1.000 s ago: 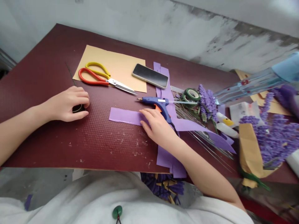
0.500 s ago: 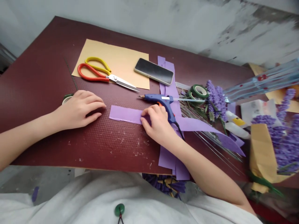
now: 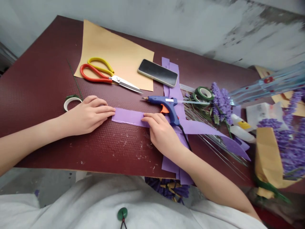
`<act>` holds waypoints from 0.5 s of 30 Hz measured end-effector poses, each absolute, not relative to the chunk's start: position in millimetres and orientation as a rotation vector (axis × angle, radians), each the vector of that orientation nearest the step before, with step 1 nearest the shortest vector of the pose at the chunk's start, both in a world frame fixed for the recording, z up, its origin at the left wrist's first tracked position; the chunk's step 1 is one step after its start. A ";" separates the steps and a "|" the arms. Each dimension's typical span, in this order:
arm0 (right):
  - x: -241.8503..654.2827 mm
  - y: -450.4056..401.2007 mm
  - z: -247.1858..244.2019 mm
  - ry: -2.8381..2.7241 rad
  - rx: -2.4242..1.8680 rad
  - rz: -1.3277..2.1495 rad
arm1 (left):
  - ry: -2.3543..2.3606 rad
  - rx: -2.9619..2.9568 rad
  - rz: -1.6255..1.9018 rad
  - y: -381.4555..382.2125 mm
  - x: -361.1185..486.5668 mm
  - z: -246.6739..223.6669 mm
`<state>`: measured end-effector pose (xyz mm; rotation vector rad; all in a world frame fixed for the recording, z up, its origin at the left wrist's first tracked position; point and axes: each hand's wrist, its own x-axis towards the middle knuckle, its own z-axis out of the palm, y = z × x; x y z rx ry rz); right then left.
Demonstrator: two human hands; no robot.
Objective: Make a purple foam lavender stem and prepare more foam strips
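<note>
A purple paper strip [image 3: 130,116] runs lengthwise across the table and on beneath the glue gun. At its left end, the fingers of my left hand [image 3: 91,116] are drawn together on the corner, the thumb mostly hidden. My right hand [image 3: 162,130] grips the strip farther along, fingers bent and close together, its thumb partly out of sight. Just behind my right hand lies a blue glue gun [image 3: 170,108] with an orange trigger and a clear glue stick, its nozzle pointing left. A roll of green tape [image 3: 72,102] stands beside my left wrist.
Scissors [image 3: 111,75] and a phone [image 3: 157,72] rest on tan paper [image 3: 119,44]. More purple strips [image 3: 172,159] lie crosswise below the glue gun. Thin wires [image 3: 214,148], green tape rolls [image 3: 203,93], lavender flowers [image 3: 220,98] and a wrapped bouquet [image 3: 268,156] crowd the right side.
My left hand has moved right onto the strip's end, uncovering more of the tape roll. My right hand has shifted slightly toward me, showing the orange trigger. The tan paper's far edge has lifted.
</note>
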<state>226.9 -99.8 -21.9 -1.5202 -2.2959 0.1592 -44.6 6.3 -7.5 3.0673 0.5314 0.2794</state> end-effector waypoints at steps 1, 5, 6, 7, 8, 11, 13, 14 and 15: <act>227.3 -100.2 -22.3 -2.302 -1.520 0.161 | 0.524 3.065 0.282 6.7 -44.6 -6.7; 228.1 -100.2 -26.2 -2.275 -1.622 0.148 | 0.487 3.068 0.292 7.5 -44.7 -4.4; 228.2 -99.9 -27.2 -2.277 -1.647 0.138 | 0.485 3.070 0.290 7.3 -44.6 -3.9; 228.3 -99.5 -28.0 -2.286 -1.660 0.132 | 0.483 3.071 0.285 6.8 -44.3 -3.3; 228.3 -99.2 -28.6 -2.299 -1.664 0.130 | 0.483 3.068 0.283 5.9 -43.9 -2.5; 228.2 -98.8 -28.8 -2.305 -1.659 0.130 | 0.472 3.031 0.293 2.0 -42.2 0.7; 227.6 -99.0 -28.3 -2.289 -1.664 0.115 | 0.464 3.009 0.282 -1.1 -41.6 2.8; 227.2 -99.3 -28.0 -2.281 -1.672 0.105 | 0.462 3.009 0.272 -2.5 -41.6 3.6; 226.6 -99.6 -27.7 -2.272 -1.682 0.096 | 0.457 3.016 0.264 -3.6 -41.9 4.1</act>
